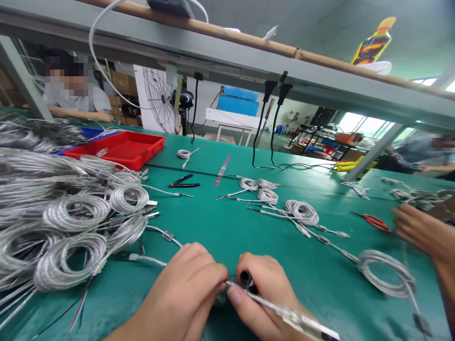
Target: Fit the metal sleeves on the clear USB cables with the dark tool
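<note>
My left hand (181,293) and my right hand (272,289) meet low in the middle of the view, both closed on a clear-sheathed silver USB cable (265,301). Its USB plug (314,327) points to the lower right, below my right hand. A black tube-like end (245,278) sticks out of my right fist; the rest of that object is hidden. Left of my left hand, cable with a small clear block (168,235) runs out toward the pile. Coiled silver cables (76,213) are heaped at the left, some with bare coloured wires.
A red tray (135,147) stands behind the heap. Black-handled cutters (184,181) and a steel ruler (222,170) lie on the green mat (213,218). More coils (302,211) and red-handled scissors (377,222) lie right, near a co-worker's hand (415,227). A shelf (227,42) spans overhead.
</note>
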A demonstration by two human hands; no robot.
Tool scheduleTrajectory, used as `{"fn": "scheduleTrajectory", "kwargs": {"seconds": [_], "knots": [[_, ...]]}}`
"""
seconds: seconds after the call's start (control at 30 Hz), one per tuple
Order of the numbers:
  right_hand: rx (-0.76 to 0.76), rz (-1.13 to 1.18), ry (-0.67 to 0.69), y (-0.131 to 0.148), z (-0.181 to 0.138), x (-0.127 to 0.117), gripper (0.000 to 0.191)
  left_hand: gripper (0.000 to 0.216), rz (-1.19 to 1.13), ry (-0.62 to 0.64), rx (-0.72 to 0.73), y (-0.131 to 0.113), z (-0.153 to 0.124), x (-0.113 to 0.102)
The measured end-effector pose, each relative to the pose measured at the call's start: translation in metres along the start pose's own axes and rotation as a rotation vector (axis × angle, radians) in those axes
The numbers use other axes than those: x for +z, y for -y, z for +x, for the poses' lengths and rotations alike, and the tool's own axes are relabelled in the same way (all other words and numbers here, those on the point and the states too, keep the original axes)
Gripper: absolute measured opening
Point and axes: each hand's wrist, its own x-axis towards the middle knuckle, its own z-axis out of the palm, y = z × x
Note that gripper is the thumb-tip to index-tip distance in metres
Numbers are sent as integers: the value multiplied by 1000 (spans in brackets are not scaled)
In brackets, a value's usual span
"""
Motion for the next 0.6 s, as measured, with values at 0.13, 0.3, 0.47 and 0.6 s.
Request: {"fn": "scheduleTrajectory", "kwargs": {"seconds": [0.13, 0.3, 0.47, 0.6], "knots": [[-12, -2, 29, -4, 0, 2, 62, 26, -20, 20, -7, 0, -1, -2], [1, -31, 97, -5, 1, 4, 56, 27, -14, 52, -18, 1, 0, -3], [27, -23, 153, -2, 1, 2, 48, 29, -37, 63, -6, -2, 0, -3], [42, -10, 196, -2, 1, 0, 44, 29, -22, 63, -7, -3, 0, -4]]}}
